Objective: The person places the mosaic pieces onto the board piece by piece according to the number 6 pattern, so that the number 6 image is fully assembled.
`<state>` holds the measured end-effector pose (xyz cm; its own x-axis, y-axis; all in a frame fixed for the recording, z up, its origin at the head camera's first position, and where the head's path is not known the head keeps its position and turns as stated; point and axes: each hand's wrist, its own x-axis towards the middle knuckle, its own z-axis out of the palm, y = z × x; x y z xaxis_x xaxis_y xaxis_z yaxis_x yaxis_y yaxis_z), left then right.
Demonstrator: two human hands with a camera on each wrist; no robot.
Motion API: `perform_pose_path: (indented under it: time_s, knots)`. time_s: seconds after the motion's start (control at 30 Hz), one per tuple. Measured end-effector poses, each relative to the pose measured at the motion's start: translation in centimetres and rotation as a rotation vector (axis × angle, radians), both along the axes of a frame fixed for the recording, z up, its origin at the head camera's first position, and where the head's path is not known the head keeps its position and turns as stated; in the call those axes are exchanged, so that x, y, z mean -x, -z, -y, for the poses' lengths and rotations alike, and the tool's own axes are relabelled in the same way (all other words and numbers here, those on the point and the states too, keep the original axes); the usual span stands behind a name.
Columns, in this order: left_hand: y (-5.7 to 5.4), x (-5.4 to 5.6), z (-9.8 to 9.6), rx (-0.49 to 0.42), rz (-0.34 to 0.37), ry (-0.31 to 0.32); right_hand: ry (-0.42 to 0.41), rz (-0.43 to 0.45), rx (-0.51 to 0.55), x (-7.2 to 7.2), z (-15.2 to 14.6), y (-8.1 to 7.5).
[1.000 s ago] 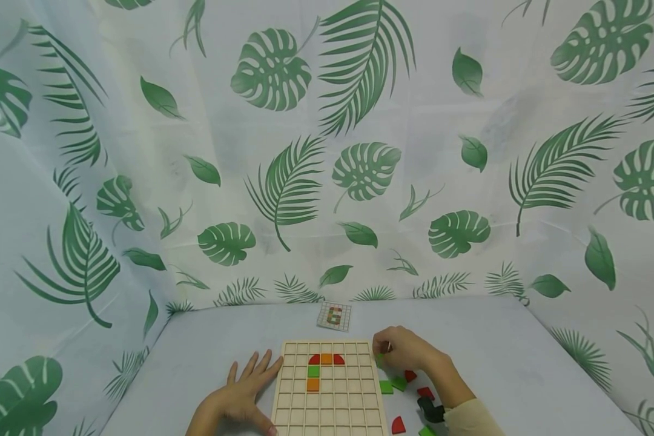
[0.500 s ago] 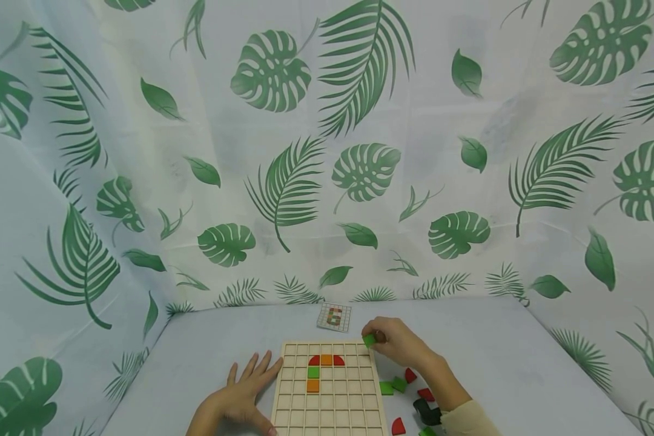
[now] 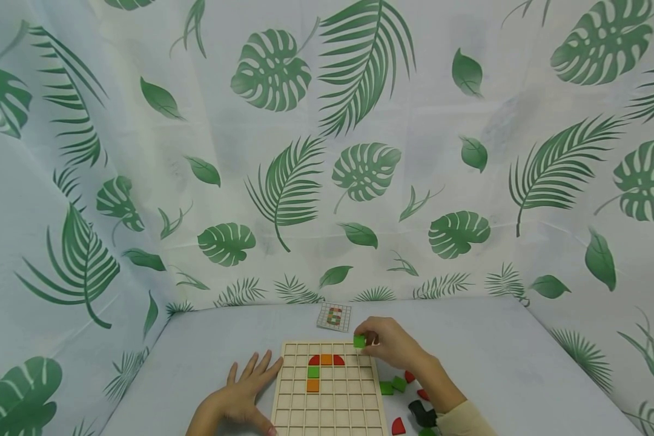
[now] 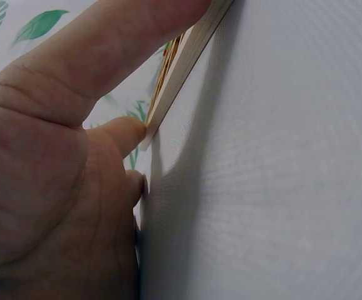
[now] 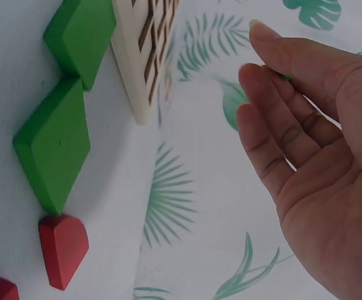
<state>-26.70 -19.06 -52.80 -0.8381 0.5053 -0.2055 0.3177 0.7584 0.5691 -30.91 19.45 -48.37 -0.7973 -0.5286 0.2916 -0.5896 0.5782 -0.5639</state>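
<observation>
A wooden grid board [image 3: 335,402] lies on the table. In its upper rows sit two red quarter-round tiles [image 3: 314,360], two orange square tiles [image 3: 313,385] and a green square tile [image 3: 313,371]. My left hand [image 3: 242,387] lies with spread fingers along the board's left edge; in the left wrist view the thumb [image 4: 99,56] and a fingertip touch its wooden side. Over the board's top right corner my right hand [image 3: 393,342] pinches a green square tile [image 3: 360,341]. In the right wrist view this hand [image 5: 318,119] almost wholly hides that tile.
Right of the board lie loose green tiles [image 3: 386,387] and red quarter-round tiles [image 3: 398,426]. A black object [image 3: 422,414] shows by the right wrist. Behind the board lies a small card [image 3: 334,317] with a coloured figure on a grid. Leaf-printed cloth [image 3: 360,233] surrounds the table.
My right hand has lifted a green square tile from beside the board and carried it left, over the top right corner. The left hand and the board have stayed put.
</observation>
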Motion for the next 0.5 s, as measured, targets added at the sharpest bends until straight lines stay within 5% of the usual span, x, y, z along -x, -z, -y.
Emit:
perform_pose_path:
  time_s: [0.5]
  knots:
    - [0.0, 0.1, -0.1, 0.025, 0.003, -0.012, -0.070, 0.040, -0.030, -0.5, 2.0, 0.3]
